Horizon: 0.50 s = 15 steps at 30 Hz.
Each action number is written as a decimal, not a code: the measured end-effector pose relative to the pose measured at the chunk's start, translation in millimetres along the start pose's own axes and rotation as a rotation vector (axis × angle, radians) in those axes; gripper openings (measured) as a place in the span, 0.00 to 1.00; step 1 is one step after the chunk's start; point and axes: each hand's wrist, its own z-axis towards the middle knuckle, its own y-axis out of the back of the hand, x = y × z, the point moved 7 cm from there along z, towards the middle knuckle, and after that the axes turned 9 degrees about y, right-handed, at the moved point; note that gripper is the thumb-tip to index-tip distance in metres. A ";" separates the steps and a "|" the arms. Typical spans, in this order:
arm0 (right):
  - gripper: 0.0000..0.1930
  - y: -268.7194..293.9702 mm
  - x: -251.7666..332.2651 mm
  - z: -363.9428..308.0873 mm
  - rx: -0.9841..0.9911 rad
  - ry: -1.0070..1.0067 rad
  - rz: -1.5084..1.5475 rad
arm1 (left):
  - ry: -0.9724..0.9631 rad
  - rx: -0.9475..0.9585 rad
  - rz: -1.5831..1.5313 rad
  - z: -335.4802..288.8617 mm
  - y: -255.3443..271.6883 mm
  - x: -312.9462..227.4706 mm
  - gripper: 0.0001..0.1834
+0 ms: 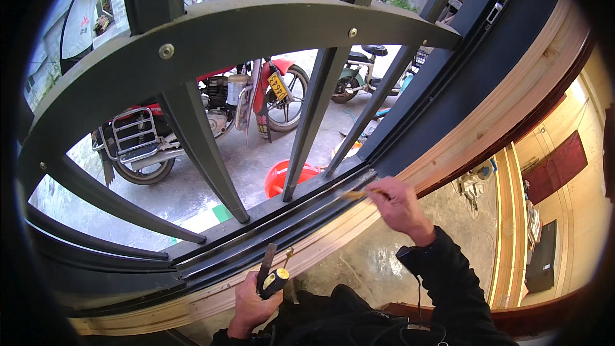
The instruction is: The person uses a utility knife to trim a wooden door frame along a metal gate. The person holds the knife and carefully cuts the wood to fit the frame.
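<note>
I have the left hand and right hand apart, both clamped.
Left, at seven o'clock: yellow-ended handle and dark bar; right, at four: blurred tan stick near the window track; toward ten, a motorcycle.

Two hands, one red motorcycle, one red basin, one curved grey rail, four bolt heads visible along it, and four bars running below it.
</note>
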 end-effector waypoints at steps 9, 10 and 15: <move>0.03 7.6 8.4 9.3 -0.098 0.027 -0.347 | 0.029 0.171 0.098 -1.6 -1.1 -2.9 0.30; 0.03 -9.0 15.5 11.0 -0.043 -0.030 -0.182 | 0.042 0.229 0.110 -3.3 -4.0 1.3 0.31; 0.05 -113.7 105.1 23.3 0.244 0.058 0.399 | -0.060 0.505 0.056 -34.7 -11.0 13.6 0.26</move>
